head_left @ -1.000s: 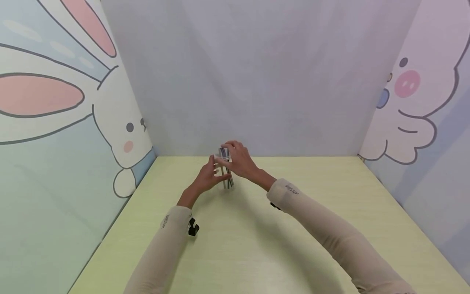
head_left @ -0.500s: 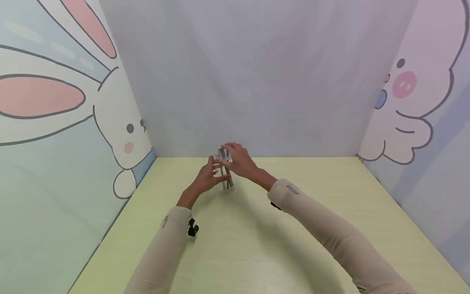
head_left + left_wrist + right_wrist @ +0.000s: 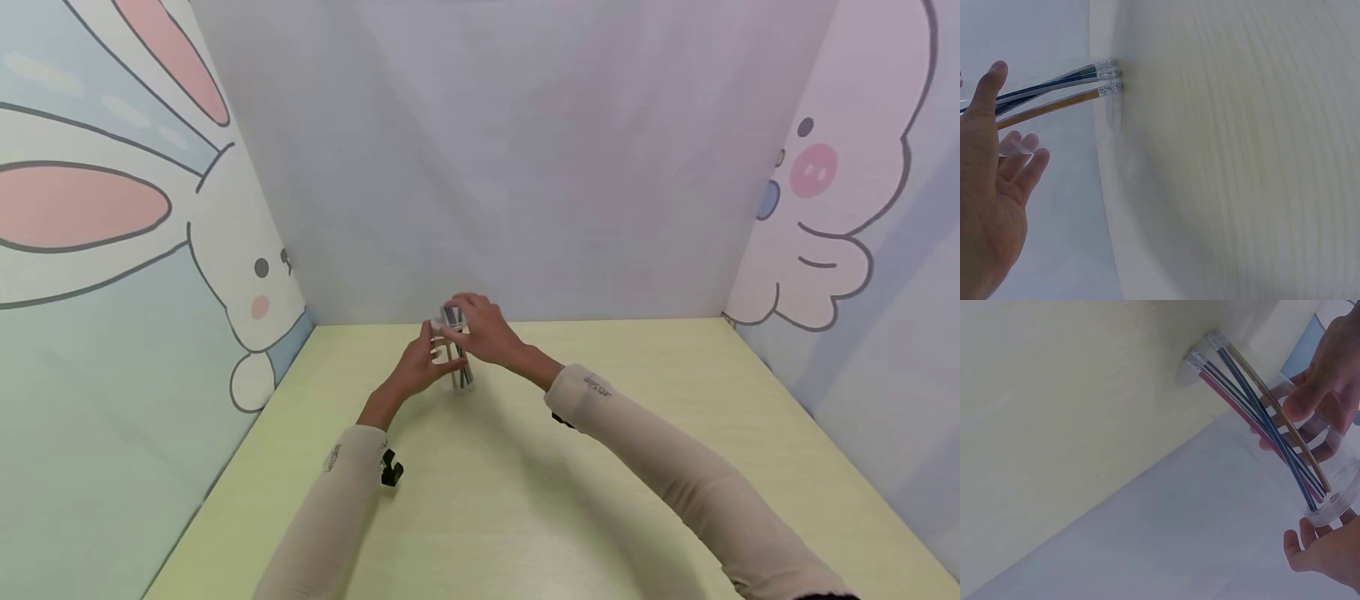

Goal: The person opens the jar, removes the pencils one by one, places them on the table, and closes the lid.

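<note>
A tall clear tube-shaped container stands on the table near the back wall. Inside it lean several slim pens or pencils, blue, red and brown, with clear ends toward the tabletop. My left hand grips the container's side, its thumb and fingers on either side of the clear wall. At the top, my right hand holds the clear rim or lid with curled fingers. Whether that top piece is loose, I cannot tell. The left wrist view shows the left hand with the container's base meeting the table.
A pale wood-grain table spreads out under both arms. A grey cloth wall rises right behind the container. Side panels carry a cartoon rabbit at left and a pink-cheeked character at right.
The head view has shifted slightly, moving the walls and hands a little in the picture. Both hands keep nearly the same hold on the container.
</note>
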The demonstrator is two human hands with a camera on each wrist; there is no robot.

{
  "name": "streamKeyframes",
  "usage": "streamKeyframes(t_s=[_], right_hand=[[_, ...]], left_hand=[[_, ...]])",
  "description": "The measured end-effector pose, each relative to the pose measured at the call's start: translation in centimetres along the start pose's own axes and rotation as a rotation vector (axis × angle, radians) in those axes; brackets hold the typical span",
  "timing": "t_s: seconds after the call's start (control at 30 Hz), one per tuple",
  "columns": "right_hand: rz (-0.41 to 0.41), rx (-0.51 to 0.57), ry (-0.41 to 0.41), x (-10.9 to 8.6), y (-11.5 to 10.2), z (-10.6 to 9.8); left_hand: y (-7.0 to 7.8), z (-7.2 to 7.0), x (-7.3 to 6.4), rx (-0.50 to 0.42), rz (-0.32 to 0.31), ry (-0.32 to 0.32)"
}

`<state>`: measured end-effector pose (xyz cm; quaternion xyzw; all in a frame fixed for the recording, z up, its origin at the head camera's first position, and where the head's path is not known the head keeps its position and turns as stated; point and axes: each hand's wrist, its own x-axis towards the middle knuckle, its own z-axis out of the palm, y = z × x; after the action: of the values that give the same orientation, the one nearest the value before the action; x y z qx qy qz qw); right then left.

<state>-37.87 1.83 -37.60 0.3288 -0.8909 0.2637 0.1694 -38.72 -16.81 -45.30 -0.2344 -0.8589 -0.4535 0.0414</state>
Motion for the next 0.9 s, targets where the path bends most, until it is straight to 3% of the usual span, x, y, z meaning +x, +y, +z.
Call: streamKeyframes(t_s=[0.13, 0.33, 0.57, 0.9], right_hand=[[0.02, -0.012, -0.007, 0.02, -0.18, 0.0], [0.04, -0.054, 0.065, -0.02, 0.04, 0.06], [0.076, -0.023, 0.022, -0.02, -0.05, -0.11], [0.074, -0.076, 0.059, 0.28, -0.21, 0.07]], left_hand=[[-0.08, -0.04, -0.06, -0.002, -0.004, -0.001], [-0.08, 0.03, 0.01, -0.012, -0.012, -0.013], [0.04, 0.0, 0.12, -0.009, -0.019, -0.017], [0.13, -0.1, 0.05, -0.031, -0.01, -0.021]])
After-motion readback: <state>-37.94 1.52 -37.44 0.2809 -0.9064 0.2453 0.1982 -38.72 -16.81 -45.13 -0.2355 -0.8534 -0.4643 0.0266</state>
